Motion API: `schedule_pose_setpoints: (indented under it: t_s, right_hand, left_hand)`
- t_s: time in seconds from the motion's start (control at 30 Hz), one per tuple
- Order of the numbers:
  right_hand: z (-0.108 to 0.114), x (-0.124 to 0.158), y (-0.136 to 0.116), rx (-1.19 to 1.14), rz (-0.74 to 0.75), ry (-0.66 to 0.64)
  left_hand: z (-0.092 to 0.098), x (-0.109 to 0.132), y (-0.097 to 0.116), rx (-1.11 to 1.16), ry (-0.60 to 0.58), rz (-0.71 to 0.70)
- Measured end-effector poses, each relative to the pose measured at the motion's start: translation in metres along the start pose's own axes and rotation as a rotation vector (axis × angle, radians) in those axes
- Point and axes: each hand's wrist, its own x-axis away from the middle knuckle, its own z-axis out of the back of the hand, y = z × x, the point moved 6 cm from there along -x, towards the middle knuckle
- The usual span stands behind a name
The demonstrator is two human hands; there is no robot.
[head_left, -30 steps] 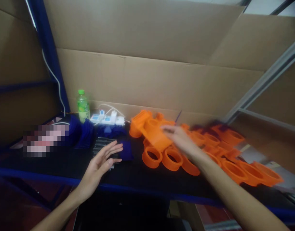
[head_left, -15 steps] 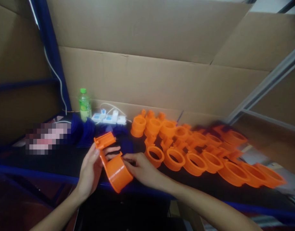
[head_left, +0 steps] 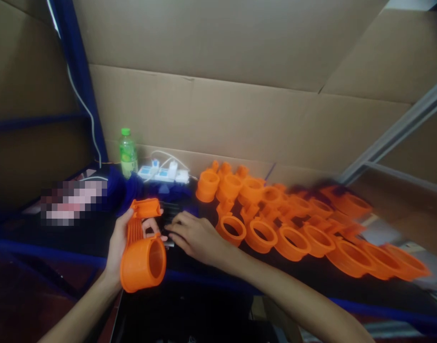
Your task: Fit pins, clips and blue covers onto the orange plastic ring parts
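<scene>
My left hand (head_left: 115, 250) is closed around an orange plastic part (head_left: 142, 269), which has a wide open ring at the bottom, a ribbed neck and a short crosspiece on top. The part is raised over the table's front edge, its ring opening turned to the right. Just right of it, my right hand (head_left: 199, 236) is low over the dark tabletop, fingers bent and pinched together. A small thin piece with a silvery end (head_left: 169, 244) shows by its fingertips; its kind is blurred. Dark slim items lie behind those fingers, too dim to name.
Several similar orange parts (head_left: 292, 243) stand in rows on the right of the table. At the back are a green-capped bottle (head_left: 128, 155) and a white power strip (head_left: 163, 175) with cables. Dark blue pieces (head_left: 133, 190) are piled near the bottle. Cardboard (head_left: 218, 114) walls the back.
My left hand has shifted left with the orange part and turned its ring opening to the right. My right hand has come away from the ring and moved up toward the tabletop.
</scene>
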Motion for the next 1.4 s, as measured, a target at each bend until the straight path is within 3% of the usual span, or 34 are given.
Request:
schedule_pose_setpoints:
  t_s: [0.2,0.43,0.63,0.83,1.0,1.4]
  right_hand:
    - [-0.018,0.009,-0.013,0.123,0.112,-0.084]
    - [-0.021,0.014,-0.011,0.111,0.08,-0.104]
    - [0.002,0.02,-0.004,-0.183,0.007,0.021]
    - [0.041,0.027,0.024,-0.434,-0.236,0.198]
    - [0.067,0.03,0.031,-0.555,-0.293,0.229]
    - [0.063,0.025,0.028,-0.628,-0.314,0.165]
  left_hand:
    - [-0.005,0.002,0.002,-0.1,0.047,-0.025]
    - [-0.005,0.003,0.004,-0.161,0.079,-0.075]
    - [-0.003,0.003,0.003,-0.145,0.086,-0.04]
    - [-0.007,0.003,0.001,-0.2,0.088,-0.053]
    - [-0.011,0.003,-0.007,-0.288,0.038,-0.043]
    - [-0.02,0.009,-0.02,-0.38,-0.081,-0.019]
